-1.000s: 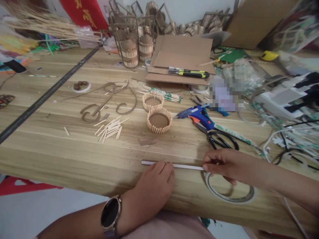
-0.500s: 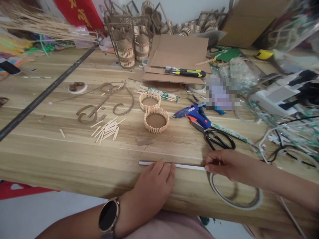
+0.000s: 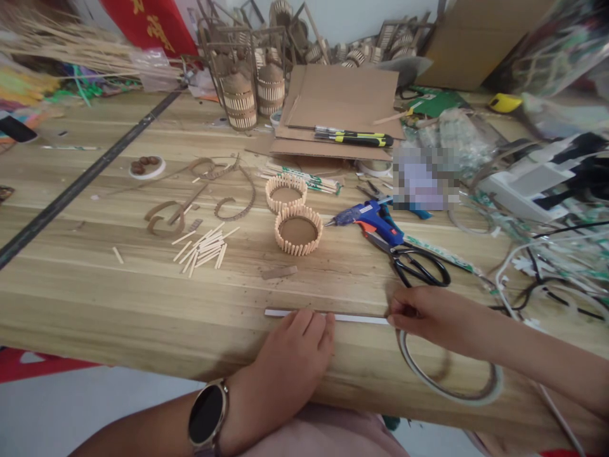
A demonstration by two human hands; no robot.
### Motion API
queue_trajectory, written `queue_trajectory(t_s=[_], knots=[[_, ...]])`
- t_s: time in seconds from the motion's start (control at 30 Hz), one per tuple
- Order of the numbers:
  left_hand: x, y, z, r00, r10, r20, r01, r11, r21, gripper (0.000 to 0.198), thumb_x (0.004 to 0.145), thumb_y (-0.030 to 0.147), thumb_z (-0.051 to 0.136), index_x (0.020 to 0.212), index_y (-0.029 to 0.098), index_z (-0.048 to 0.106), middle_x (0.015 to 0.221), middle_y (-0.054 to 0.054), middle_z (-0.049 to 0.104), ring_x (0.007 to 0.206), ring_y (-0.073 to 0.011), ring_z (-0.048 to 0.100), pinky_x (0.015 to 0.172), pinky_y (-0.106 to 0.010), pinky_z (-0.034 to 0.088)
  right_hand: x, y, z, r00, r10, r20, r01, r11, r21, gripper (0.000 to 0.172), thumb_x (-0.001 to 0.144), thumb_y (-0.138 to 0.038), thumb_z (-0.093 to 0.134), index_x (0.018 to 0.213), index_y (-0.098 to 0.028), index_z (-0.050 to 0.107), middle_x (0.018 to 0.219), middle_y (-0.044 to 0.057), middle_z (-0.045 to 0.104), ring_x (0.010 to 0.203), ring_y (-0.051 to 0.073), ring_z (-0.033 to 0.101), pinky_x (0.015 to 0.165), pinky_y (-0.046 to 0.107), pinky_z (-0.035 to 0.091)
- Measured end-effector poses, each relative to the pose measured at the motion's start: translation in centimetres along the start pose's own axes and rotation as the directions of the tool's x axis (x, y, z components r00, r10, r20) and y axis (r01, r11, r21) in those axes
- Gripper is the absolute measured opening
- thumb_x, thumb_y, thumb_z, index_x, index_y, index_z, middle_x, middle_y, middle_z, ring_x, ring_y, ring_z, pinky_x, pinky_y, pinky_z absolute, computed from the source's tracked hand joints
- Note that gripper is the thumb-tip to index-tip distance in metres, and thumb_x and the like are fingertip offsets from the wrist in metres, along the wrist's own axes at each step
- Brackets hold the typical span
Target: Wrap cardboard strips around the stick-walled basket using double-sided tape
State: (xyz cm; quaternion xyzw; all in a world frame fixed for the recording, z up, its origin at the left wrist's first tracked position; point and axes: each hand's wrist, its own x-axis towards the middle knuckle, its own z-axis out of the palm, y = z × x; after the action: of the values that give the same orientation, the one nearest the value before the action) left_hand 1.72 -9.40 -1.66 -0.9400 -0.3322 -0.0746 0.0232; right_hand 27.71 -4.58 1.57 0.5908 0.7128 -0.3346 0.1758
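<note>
A narrow white tape strip [image 3: 360,319] lies along the front of the wooden table, with a dark edge showing at its back. Pressed down across its middle is my left hand [image 3: 297,346], fingers together and bent, a watch on the wrist. My right hand [image 3: 413,309] pinches the right end of the strip between thumb and forefinger. A tape roll [image 3: 476,398] lies just below the right hand, partly hidden by it. Beyond the strip are two round holders ringed with small sticks [image 3: 298,236] and a short brown piece [image 3: 280,272].
A blue glue gun [image 3: 368,219] and black-handled scissors [image 3: 421,266] lie beyond my right hand. Loose short sticks [image 3: 204,249] are at left. Cardboard sheets [image 3: 340,95] with utility knives stand behind. Cables and plastic wrappers crowd the right side.
My right hand has shifted very slightly left along the strip. My left hand stays in place on it.
</note>
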Motion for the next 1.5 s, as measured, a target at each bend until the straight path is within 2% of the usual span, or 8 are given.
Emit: queue_trajectory(t_s=[0.37,0.53,0.67,0.83,0.97,1.13,1.27,1.5], knots=[[-0.2,-0.1,0.1,0.998,-0.009,0.06,0.01,1.0,-0.018,0.032,0.095,0.013,0.053,0.126,0.006,0.059,0.092,-0.008,0.066,0.084,-0.0198,0.061,0.071,-0.029,0.055,0.1,-1.5,-0.5,0.998,0.065,0.011,-0.063,0.992,-0.111,0.02,0.086,-0.026,0.054,0.071,-0.021,0.066,0.073,0.005,0.07,0.068,0.02,0.062,0.058,0.028,0.035],[-1.1,-0.7,-0.5,0.994,-0.095,0.052,0.094,0.995,0.024,0.031,0.09,0.008,0.057,0.12,0.004,0.061,0.101,-0.013,0.067,0.087,-0.023,0.062,0.071,-0.032,0.055,0.6,-3.2,-0.6,1.0,-0.007,0.025,0.008,0.998,-0.061,0.02,0.087,-0.025,0.052,0.073,-0.021,0.067,0.075,0.005,0.069,0.07,0.019,0.061,0.06,0.026,0.037],[-0.8,-0.6,-1.2,1.0,-0.003,0.028,0.003,1.0,-0.004,0.031,0.092,0.008,0.053,0.121,0.002,0.06,0.105,-0.014,0.067,0.092,-0.0229,0.063,0.077,-0.032,0.055,1.3,-5.2,-0.4,0.999,-0.048,0.004,0.049,0.997,-0.057,0.019,0.086,-0.024,0.053,0.073,-0.02,0.066,0.075,0.004,0.068,0.069,0.018,0.06,0.059,0.027,0.035],[0.4,0.1,-0.6,0.995,0.051,0.082,-0.05,0.999,-0.017,0.026,0.095,0.012,0.051,0.116,0.006,0.065,0.108,-0.012,0.068,0.095,-0.0217,0.063,0.08,-0.03,0.054,1.8,-6.7,-0.6,0.998,-0.062,0.002,0.062,0.997,-0.046,0.018,0.084,-0.024,0.054,0.074,-0.019,0.068,0.078,0.007,0.07,0.073,0.02,0.061,0.059,0.028,0.033],[0.5,0.3,-0.1,0.991,0.074,0.111,-0.076,0.997,0.006,0.028,0.097,0.015,0.048,0.118,0.006,0.064,0.114,-0.015,0.067,0.102,-0.0229,0.062,0.088,-0.033,0.053,1.9,-5.7,-0.7,0.998,-0.04,0.046,0.038,0.999,0.039,0.03,0.089,-0.029,0.049,0.066,-0.017,0.065,0.071,0.007,0.07,0.062,0.017,0.059,0.054,0.026,0.034],[0.3,0.3,0.0,0.994,0.061,0.087,-0.062,0.998,0.009,0.03,0.097,0.016,0.048,0.12,0.005,0.064,0.112,-0.015,0.068,0.103,-0.022,0.062,0.088,-0.032,0.053,1.8,-4.4,-0.5,0.985,-0.03,0.167,-0.011,0.971,0.241,0.034,0.093,-0.035,0.04,0.076,-0.017,0.064,0.073,0.003,0.074,0.041,0.008,0.046,0.041,0.02,0.034],[0.3,0.2,0.0,0.995,0.047,0.085,-0.047,0.999,0.004,0.028,0.097,0.013,0.048,0.119,0.006,0.064,0.109,-0.013,0.069,0.101,-0.0209,0.062,0.086,-0.03,0.053,1.2,-4.2,-1.1,0.98,-0.047,0.195,-0.034,0.92,0.391,0.031,0.088,-0.041,0.05,0.074,-0.017,0.064,0.071,0.003,0.072,0.04,0.007,0.041,0.041,0.019,0.032],[0.4,0.4,0.5,0.997,0.042,0.068,-0.042,0.999,-0.007,0.026,0.096,0.011,0.048,0.114,0.006,0.066,0.108,-0.014,0.069,0.096,-0.0208,0.063,0.08,-0.029,0.054,-0.5,-2.2,-2.1,0.976,-0.001,0.216,-0.101,0.881,0.462,0.038,0.074,-0.056,0.062,0.073,-0.018,0.062,0.07,0.001,0.066,0.045,0.006,0.041,0.043,0.019,0.032]])
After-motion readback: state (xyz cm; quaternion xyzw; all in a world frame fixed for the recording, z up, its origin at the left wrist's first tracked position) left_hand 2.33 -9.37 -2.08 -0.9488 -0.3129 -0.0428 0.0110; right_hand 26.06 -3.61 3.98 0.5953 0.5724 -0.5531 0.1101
